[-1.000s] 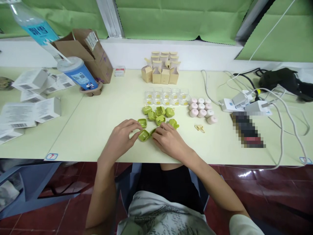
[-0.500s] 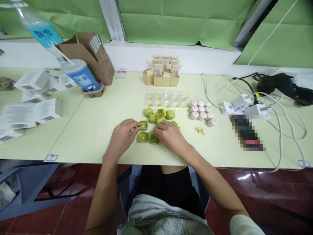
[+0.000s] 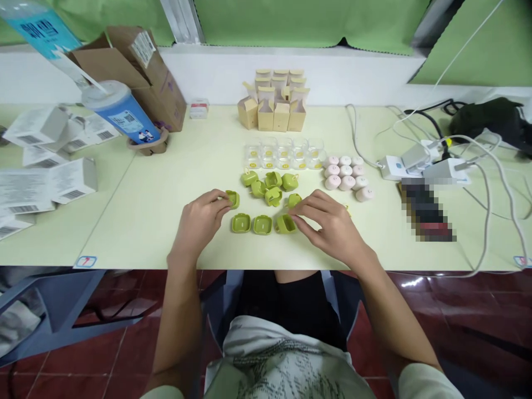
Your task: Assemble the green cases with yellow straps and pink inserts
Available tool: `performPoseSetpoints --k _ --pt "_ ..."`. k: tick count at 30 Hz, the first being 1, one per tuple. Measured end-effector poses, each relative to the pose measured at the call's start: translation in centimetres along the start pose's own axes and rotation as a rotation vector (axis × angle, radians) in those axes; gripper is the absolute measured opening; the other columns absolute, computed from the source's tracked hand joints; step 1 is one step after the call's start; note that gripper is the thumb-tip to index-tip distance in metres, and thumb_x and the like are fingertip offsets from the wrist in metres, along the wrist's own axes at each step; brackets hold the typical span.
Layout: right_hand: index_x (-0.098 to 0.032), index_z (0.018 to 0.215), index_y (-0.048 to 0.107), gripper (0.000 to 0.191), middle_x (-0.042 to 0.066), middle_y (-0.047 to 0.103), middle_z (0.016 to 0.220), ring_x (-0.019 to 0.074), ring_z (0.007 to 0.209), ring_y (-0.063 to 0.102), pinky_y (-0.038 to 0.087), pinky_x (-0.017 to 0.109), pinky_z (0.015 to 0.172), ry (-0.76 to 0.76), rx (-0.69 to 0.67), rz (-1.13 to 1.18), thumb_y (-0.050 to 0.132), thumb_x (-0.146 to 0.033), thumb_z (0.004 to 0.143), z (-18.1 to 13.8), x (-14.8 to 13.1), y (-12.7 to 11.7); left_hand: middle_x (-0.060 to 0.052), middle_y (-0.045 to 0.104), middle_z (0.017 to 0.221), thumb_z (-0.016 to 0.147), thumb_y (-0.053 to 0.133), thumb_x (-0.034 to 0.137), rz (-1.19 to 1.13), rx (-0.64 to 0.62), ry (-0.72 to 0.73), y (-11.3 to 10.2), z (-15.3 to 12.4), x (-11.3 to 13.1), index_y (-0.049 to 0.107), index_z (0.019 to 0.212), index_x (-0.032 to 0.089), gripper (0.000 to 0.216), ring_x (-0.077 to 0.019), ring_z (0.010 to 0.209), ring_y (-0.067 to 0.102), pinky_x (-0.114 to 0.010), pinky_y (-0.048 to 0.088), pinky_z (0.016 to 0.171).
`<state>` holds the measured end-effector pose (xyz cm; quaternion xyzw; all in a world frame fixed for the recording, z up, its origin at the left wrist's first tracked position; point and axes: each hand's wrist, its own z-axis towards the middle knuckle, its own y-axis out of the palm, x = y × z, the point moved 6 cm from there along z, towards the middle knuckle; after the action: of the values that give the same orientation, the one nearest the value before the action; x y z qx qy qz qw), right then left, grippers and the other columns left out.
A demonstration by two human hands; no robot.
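Observation:
Several small green plastic cases lie on the pale table (image 3: 166,210) in front of me. My left hand (image 3: 201,221) pinches one green case (image 3: 233,198) at its fingertips. A row of green cases sits near the table's front: one (image 3: 241,223), a second (image 3: 262,224), and a third (image 3: 285,224) that my right hand (image 3: 332,224) touches with its fingertips. More green cases (image 3: 270,185) are bunched just behind the row.
Clear small boxes (image 3: 285,157) and tan cartons (image 3: 274,108) stand farther back. Pink round cases (image 3: 347,178) lie to the right, beside a power strip (image 3: 419,166) with cables. A blue cup (image 3: 124,119), a cardboard box (image 3: 133,72) and white cartons (image 3: 45,177) are at the left.
My right hand moved right and set a third green case at the end of the front row. My left hand lifted another green case from the bunch.

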<state>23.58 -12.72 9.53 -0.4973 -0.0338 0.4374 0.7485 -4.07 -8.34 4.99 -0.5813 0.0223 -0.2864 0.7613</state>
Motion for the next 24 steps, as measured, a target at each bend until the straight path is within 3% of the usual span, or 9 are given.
performPoseSetpoints --k 3,6,10,12,15,20,24 --pt "-0.02 0.11 0.08 0.022 0.01 0.08 0.103 0.0265 0.096 0.065 0.058 0.043 0.084 0.022 -0.008 -0.01 0.058 -0.022 0.114 -0.8 0.4 0.1 -0.008 0.083 0.111 0.112 0.058 0.024 -0.032 -0.001 0.027 0.4 0.4 0.8 0.087 0.113 0.022 0.028 -0.0256 0.104 0.077 -0.039 0.062 0.092" --pt "-0.021 0.122 0.08 0.023 0.013 0.078 0.119 0.0288 0.105 0.064 0.059 0.046 0.091 0.04 -0.057 -0.006 0.061 -0.032 0.115 -1.3 0.9 0.9 -0.008 0.084 0.109 0.113 0.053 0.02 -0.086 -0.022 0.065 0.7 0.6 1.6 0.086 0.114 0.021 0.033 -0.0259 0.105 0.074 -0.04 0.061 0.092" --pt "-0.021 0.151 0.07 0.066 0.018 0.068 0.151 0.0369 0.123 0.059 0.057 0.059 0.108 0.014 -0.165 -0.051 0.075 -0.065 0.102 -2.0 0.8 2.5 -0.008 0.085 0.111 0.115 0.053 0.023 -0.172 -0.064 0.093 0.3 0.5 2.4 0.084 0.116 0.018 0.032 -0.0256 0.107 0.071 -0.04 0.059 0.094" --pt "-0.02 0.157 0.066 0.064 0.019 0.066 0.156 0.0379 0.125 0.057 0.055 0.06 0.111 -0.003 -0.224 -0.097 0.074 -0.057 0.105 -2.4 0.7 3.4 -0.008 0.084 0.113 0.115 0.058 0.028 -0.192 -0.091 0.101 0.1 0.4 2.6 0.084 0.117 0.017 0.028 -0.0258 0.109 0.071 -0.04 0.059 0.097" --pt "-0.019 0.151 0.07 0.043 0.017 0.072 0.147 0.036 0.124 0.059 0.056 0.058 0.11 -0.01 -0.248 -0.106 0.067 -0.032 0.111 -2.9 0.8 4.2 -0.008 0.084 0.113 0.112 0.065 0.031 -0.174 -0.11 0.102 0.0 0.2 2.8 0.083 0.117 0.018 0.022 -0.0268 0.11 0.07 -0.041 0.058 0.096" --pt "-0.02 0.15 0.067 0.042 0.017 0.076 0.137 0.0352 0.123 0.065 0.061 0.055 0.105 0.06 -0.086 -0.042 0.067 -0.034 0.111 -3.8 1.5 3.1 -0.006 0.084 0.103 0.111 0.063 0.027 -0.159 -0.086 0.065 0.3 0.4 2.7 0.082 0.105 0.022 0.021 -0.0258 0.102 0.07 -0.041 0.058 0.089" --pt "-0.023 0.149 0.056 0.044 0.014 0.077 0.129 0.0286 0.11 0.077 0.067 0.044 0.091 0.123 0.107 0.069 0.071 -0.04 0.111 -4.3 1.9 1.4 -0.006 0.083 0.099 0.109 0.064 0.026 -0.167 -0.077 0.039 0.4 0.7 2.4 0.081 0.099 0.023 0.021 -0.0254 0.1 0.071 -0.04 0.06 0.089"
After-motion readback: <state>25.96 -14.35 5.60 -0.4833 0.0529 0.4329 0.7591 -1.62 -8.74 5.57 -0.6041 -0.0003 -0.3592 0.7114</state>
